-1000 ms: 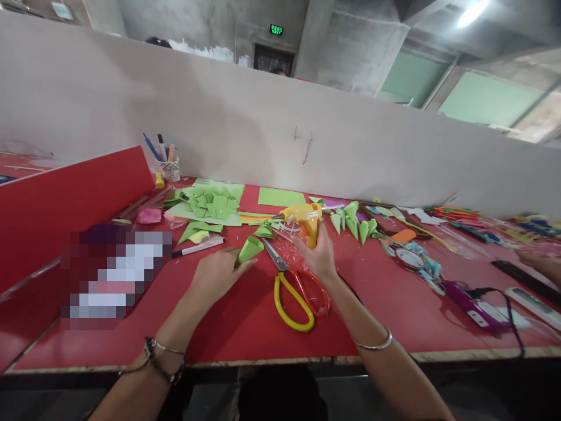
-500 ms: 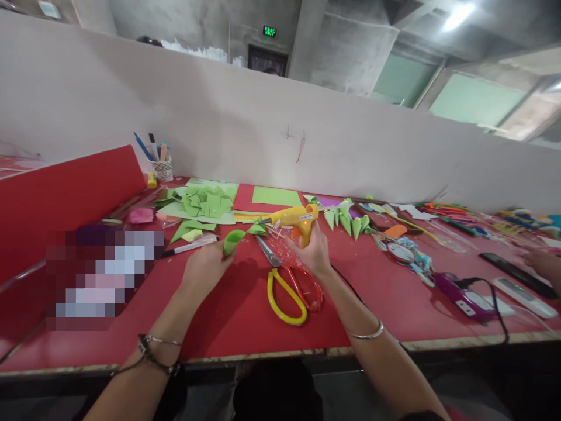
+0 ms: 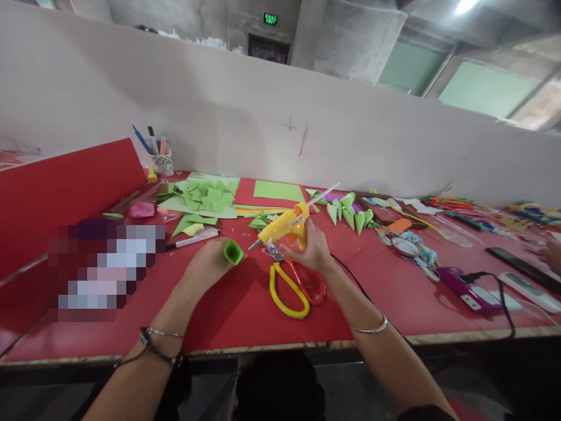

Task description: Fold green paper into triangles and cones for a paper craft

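My left hand (image 3: 209, 263) is closed round a small green paper cone (image 3: 234, 251), its open end facing me. My right hand (image 3: 312, 248) grips a yellow hot glue gun (image 3: 284, 227); the nozzle points down and left toward the cone, apart from it, and a clear glue stick (image 3: 324, 194) juts from the back. Below the gun lie large scissors with one yellow and one red handle (image 3: 289, 292), their blades partly hidden behind it. Folded green paper pieces (image 3: 259, 220) rest just behind the nozzle.
Cut green paper squares (image 3: 208, 196) are heaped at the back left, near a pen cup (image 3: 163, 162). Finished-looking green cones (image 3: 348, 211) lie back right. A purple power strip (image 3: 468, 290) and black cord stand right. Another person's hand (image 3: 551, 255) shows at the right edge.
The glue gun has tilted nose-down and its nozzle has come lower and left. The paper cone has turned so its opening faces me.
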Demonstrator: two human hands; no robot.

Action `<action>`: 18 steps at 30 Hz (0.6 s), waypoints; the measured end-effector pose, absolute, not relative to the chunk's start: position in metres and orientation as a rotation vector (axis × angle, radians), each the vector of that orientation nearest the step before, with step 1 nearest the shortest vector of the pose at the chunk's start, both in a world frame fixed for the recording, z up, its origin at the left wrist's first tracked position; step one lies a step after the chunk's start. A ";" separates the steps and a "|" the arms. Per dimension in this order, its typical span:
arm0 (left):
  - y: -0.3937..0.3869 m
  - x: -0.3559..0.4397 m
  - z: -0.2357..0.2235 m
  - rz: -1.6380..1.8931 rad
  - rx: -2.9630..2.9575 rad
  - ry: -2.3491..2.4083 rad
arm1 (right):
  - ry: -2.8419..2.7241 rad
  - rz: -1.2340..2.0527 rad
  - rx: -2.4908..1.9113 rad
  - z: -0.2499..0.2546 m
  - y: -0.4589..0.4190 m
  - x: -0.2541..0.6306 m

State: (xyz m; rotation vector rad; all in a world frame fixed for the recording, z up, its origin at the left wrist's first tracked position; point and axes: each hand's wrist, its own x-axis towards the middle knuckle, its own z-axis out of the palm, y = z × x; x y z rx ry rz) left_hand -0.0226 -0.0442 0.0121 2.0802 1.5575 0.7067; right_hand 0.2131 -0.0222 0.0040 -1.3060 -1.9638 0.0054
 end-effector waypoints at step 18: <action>-0.038 -0.021 0.021 0.607 2.622 1.575 | -1.988 -0.346 -1.303 0.010 -0.021 0.219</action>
